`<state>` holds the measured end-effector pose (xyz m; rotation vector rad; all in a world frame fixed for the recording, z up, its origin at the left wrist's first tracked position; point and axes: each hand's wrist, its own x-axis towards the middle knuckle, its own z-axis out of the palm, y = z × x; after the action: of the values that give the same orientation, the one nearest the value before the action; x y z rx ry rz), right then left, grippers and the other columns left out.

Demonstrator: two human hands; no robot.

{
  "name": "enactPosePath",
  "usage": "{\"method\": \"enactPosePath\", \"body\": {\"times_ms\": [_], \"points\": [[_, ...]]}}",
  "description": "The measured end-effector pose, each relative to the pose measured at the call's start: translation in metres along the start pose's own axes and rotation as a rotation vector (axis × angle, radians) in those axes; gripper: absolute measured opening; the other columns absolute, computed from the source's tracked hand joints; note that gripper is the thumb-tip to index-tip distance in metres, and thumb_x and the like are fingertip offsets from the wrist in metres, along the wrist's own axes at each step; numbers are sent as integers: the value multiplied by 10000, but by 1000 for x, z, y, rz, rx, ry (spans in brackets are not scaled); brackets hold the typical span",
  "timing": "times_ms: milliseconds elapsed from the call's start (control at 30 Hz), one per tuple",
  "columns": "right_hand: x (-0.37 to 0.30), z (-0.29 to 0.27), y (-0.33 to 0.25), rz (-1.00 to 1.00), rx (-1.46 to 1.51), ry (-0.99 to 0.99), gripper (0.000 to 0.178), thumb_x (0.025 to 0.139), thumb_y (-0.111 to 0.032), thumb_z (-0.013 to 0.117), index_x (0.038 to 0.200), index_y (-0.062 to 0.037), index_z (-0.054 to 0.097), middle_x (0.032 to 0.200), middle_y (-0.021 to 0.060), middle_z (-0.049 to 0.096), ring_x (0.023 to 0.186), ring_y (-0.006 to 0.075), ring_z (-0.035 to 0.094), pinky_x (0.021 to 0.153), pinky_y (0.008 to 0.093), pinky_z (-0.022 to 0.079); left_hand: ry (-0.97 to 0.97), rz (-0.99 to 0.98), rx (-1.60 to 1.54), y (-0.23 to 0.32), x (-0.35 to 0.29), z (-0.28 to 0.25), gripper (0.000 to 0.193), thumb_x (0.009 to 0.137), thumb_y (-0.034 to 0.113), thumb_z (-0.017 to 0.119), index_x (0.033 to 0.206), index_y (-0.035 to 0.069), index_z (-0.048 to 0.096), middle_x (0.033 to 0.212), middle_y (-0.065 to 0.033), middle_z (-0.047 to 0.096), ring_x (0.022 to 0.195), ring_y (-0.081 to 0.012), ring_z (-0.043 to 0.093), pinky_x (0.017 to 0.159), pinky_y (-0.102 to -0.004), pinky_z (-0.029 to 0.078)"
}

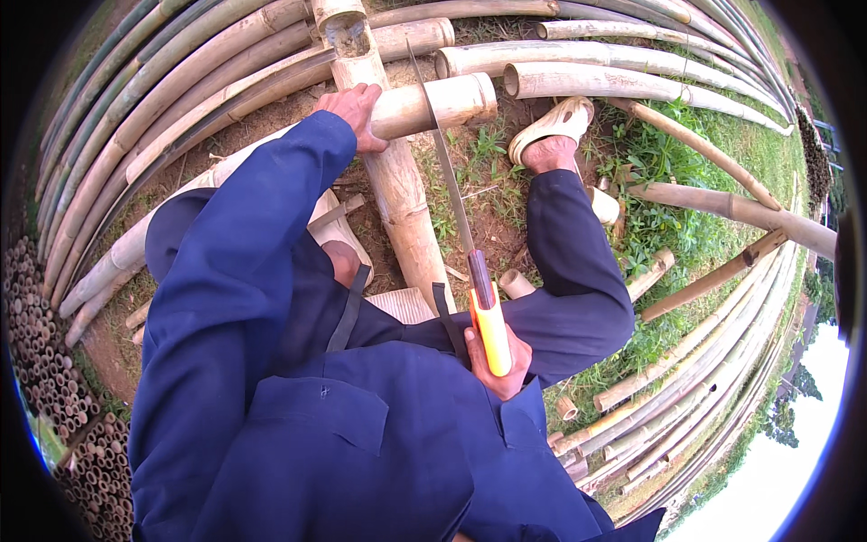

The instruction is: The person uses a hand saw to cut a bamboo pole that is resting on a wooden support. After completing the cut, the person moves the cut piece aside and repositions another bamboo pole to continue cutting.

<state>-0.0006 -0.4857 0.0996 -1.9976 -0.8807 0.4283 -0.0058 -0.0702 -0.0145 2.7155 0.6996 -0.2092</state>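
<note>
My right hand (pixel 506 366) grips the yellow and orange handle of a hand saw (pixel 449 172), close to my body. The long, thin blade points away from me and crosses a bamboo pole (pixel 456 101) near its cut end. My left hand (pixel 355 113) is wrapped round that same pole, left of the blade. Beneath it, a thicker bamboo log (pixel 402 203) runs lengthwise between my legs and props the pole up. Whether the teeth have entered the bamboo cannot be made out.
Long bamboo poles (pixel 623 59) lie beyond and to the left. More poles (pixel 704 361) rest at right on grass. Stacked cut bamboo (pixel 41 334) stands at far left. Short offcuts (pixel 517 284) lie on the ground near my legs. My right foot wears a pale clog (pixel 553 126).
</note>
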Motion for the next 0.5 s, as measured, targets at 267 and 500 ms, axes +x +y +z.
{"method": "enactPosePath", "body": {"times_ms": [267, 500], "points": [[-2, -5, 12, -52, -62, 36, 196, 833, 58, 765, 1028, 41, 747, 797, 152, 721, 643, 277, 727, 610, 346, 563, -1, 43, -71, -2, -1, 3, 749, 650, 461, 864, 1194, 18, 603, 1138, -201, 680, 1047, -420, 703, 901, -519, 578], [148, 100, 55, -99, 89, 116, 76, 858, 15, 752, 904, 7, 693, 699, 151, 645, 579, 327, 674, 561, 385, 510, 4, 32, -60, 1, -1, 8, 724, 628, 385, 868, 1209, 52, 591, 1122, -178, 658, 1073, -398, 685, 890, -507, 571]]}}
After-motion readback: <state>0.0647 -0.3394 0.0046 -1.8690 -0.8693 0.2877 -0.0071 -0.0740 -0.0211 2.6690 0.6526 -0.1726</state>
